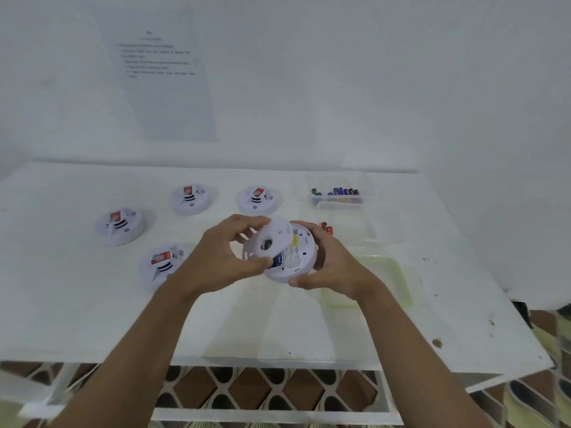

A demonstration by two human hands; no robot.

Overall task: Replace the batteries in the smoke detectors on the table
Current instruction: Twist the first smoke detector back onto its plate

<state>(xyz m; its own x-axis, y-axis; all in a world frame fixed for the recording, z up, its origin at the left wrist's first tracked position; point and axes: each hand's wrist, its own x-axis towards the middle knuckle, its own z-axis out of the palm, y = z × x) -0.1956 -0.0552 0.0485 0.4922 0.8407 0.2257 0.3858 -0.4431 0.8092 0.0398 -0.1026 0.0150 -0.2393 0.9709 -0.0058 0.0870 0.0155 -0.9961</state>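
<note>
The right grip (333, 268) cups the upturned smoke detector (298, 257) by its right rim; the left grip (221, 257) pinches the tilted back cover (267, 239) over its left half.

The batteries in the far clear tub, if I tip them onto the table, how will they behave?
The batteries look like smooth cylinders, so they would probably roll across the flat table. Small and compact, they likely feel heavy for their size. The wall of the clear tub seems to be what holds them together.
</note>
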